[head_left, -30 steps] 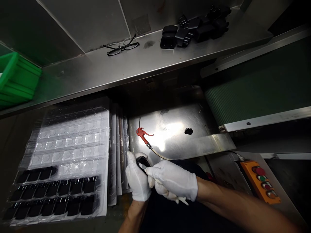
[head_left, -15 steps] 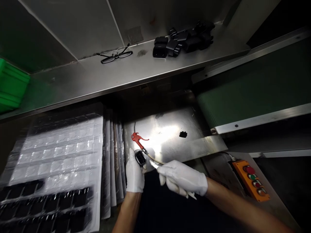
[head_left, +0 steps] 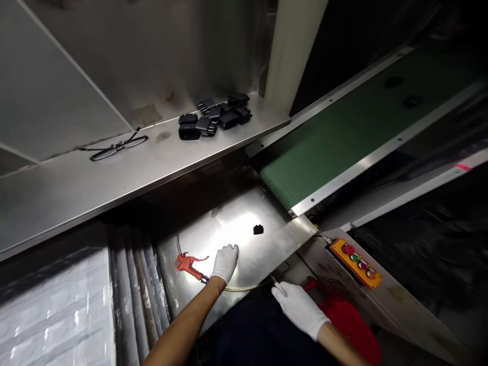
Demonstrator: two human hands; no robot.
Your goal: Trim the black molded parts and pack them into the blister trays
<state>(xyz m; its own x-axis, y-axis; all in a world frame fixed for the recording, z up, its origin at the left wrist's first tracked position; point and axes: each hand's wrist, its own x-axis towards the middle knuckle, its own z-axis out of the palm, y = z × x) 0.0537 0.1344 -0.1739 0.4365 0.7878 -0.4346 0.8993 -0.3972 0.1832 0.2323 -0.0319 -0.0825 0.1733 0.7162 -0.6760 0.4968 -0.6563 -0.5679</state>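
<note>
The gloved left hand (head_left: pixel 224 263), fingers bunched, hides whatever it may hold, just beside the red air blow gun (head_left: pixel 186 264) on the steel plate (head_left: pixel 229 223). The gloved right hand (head_left: pixel 299 309) pinches a small blade (head_left: pixel 277 285); a careless slip could nick the glove or the air hose (head_left: pixel 244 288).

White left glove (head_left: pixel 224 263), white right glove (head_left: pixel 299 310) — red air gun (head_left: pixel 186 264), orange button box (head_left: pixel 355 263), green ribbed conveyor belt (head_left: pixel 335 147).

The left hand (head_left: pixel 224 263) is curling its gloved fingers, concealing anything inside the palm. The thin implement (head_left: pixel 277 284) at the right hand (head_left: pixel 301 310) is appearing too small to identify. The clear blister trays (head_left: pixel 57 315) are running off the lower-left edge, the red object (head_left: pixel 343 325) is sinking into shadow, and the black piece (head_left: pixel 258 230) is remaining too small to identify.
</note>
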